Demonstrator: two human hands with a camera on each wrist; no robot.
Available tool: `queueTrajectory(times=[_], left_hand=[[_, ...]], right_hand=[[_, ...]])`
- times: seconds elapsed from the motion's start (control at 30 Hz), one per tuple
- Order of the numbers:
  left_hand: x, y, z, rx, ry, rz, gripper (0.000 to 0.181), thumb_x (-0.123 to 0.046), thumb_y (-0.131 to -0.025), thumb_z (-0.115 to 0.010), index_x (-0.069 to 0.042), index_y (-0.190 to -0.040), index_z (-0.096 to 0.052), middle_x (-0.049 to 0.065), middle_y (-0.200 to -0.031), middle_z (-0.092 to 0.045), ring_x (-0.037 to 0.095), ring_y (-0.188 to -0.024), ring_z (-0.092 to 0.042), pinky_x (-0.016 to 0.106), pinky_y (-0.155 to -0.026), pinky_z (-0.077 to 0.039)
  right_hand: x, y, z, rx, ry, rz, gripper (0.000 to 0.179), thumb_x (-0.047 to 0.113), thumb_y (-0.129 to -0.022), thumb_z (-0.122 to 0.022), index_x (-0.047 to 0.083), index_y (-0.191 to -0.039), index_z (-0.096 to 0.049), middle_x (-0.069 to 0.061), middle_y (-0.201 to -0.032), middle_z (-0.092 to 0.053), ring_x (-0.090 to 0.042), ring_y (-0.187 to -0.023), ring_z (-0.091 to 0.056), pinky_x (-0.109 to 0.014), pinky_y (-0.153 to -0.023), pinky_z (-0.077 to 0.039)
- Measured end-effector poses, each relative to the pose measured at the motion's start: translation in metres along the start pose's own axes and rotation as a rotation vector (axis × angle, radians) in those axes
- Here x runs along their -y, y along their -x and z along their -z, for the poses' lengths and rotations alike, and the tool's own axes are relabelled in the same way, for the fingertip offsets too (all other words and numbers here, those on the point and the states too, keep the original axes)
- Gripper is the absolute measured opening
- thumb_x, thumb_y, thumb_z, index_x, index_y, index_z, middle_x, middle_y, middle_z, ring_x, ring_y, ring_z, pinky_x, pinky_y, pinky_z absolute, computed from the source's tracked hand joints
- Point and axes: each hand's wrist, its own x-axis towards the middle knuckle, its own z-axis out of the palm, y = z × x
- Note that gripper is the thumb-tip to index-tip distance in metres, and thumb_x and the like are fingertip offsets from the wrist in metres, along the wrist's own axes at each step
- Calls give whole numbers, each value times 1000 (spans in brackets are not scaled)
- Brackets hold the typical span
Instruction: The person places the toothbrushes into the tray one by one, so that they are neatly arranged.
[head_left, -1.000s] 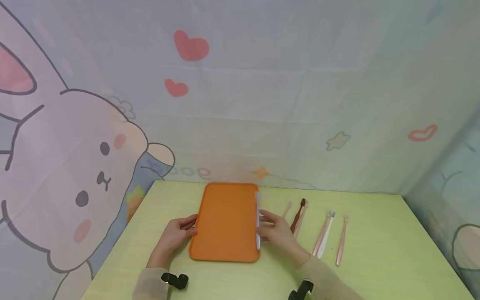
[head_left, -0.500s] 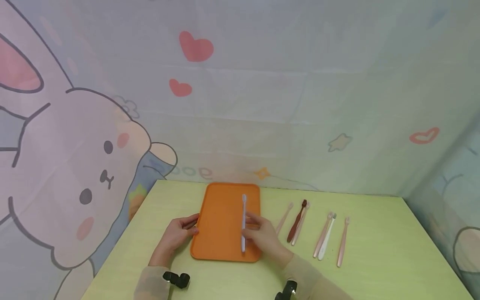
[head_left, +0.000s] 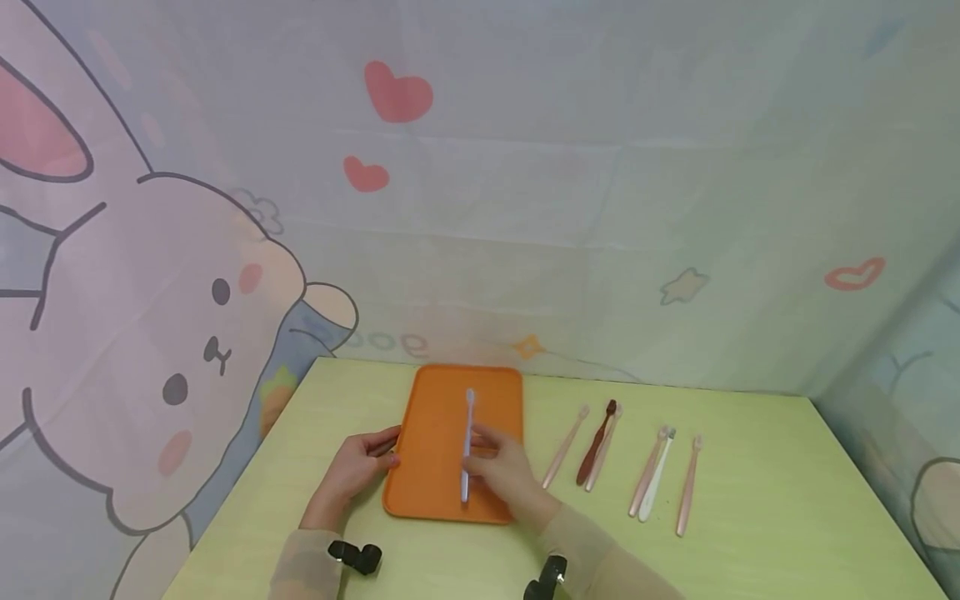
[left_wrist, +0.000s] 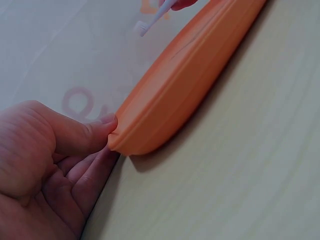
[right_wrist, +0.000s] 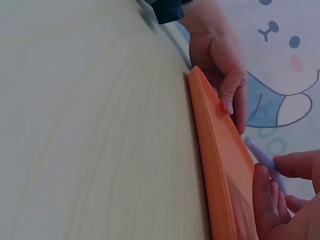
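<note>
An orange tray [head_left: 435,417] lies on the table, and my left hand [head_left: 352,471] grips its left edge. In the left wrist view the left thumb presses on the tray's rim [left_wrist: 145,130], with the fingers under and beside it. Over the tray, my right hand [head_left: 510,475] pinches a pale lavender toothbrush [head_left: 468,433] between thumb and fingers, its head pointing away from me. The toothbrush's handle end [right_wrist: 257,150] shows above the tray in the right wrist view; its head [left_wrist: 141,28] shows in the left wrist view.
Right of the tray lie a brown toothbrush [head_left: 598,446], a white toothbrush [head_left: 657,479] and several pink toothbrushes, one pink toothbrush [head_left: 686,492] being farthest right. They rest on a pale yellow table [head_left: 787,483]. A printed cloth [head_left: 525,208] hangs behind it.
My right hand has carried the lavender toothbrush leftward from the tray's right edge to over its middle. The left hand has kept its grip on the tray's edge.
</note>
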Motion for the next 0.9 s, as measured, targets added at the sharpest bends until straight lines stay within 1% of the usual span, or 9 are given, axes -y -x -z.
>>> queueTrajectory(times=[0.1, 0.2, 0.3, 0.53, 0.73, 0.9], left_hand=[[2, -2, -1, -1, -7, 3, 52, 9, -96, -69, 13, -147, -56, 31, -145, -59, 44, -139, -55, 49, -111, -49], [1, -2, -1, -3, -9, 11, 53, 10, -96, -68, 14, -147, -55, 32, -145, -58, 45, -139, -54, 50, -111, -49], [-1, 1, -1, -3, -9, 13, 53, 9, -95, -70, 12, -147, -57, 30, -145, -59, 43, -139, -55, 48, -111, -49], [-1, 1, 1, -8, -17, 13, 53, 5, -95, -73, 7, -147, -60, 25, -144, -63, 38, -138, -59, 49, -113, -47], [1, 1, 3, -17, -27, 15, 52, 4, -96, -73, 6, -146, -62, 23, -143, -64, 37, -138, -59, 49, -115, -45], [2, 1, 2, -18, -23, 4, 51, 5, -96, -72, 7, -146, -62, 24, -142, -65, 38, -137, -59, 47, -113, -48]], right_hand=[[-3, -3, -6, -2, -19, 4, 69, -6, -88, -75, -10, -153, -51, -28, -133, -65, -23, -100, -71, -35, -74, -64], [-4, -7, -12, -4, -37, 7, 69, -7, -87, -74, -11, -152, -51, -29, -132, -65, -21, -96, -71, -34, -72, -64], [-4, -9, -18, -9, -50, 3, 69, -9, -86, -73, -13, -151, -51, -30, -131, -65, -20, -94, -70, -34, -71, -64], [-3, -15, -30, -19, -47, -38, 69, -8, -86, -74, -10, -152, -53, -26, -132, -66, -20, -91, -69, -33, -71, -64], [-3, -24, -43, -34, -32, -63, 68, -7, -86, -74, -8, -151, -54, -22, -132, -67, -20, -91, -69, -34, -70, -64], [-4, -30, -53, -47, -12, -80, 67, -6, -88, -75, -8, -151, -54, -19, -132, -69, -21, -94, -71, -35, -72, -64]])
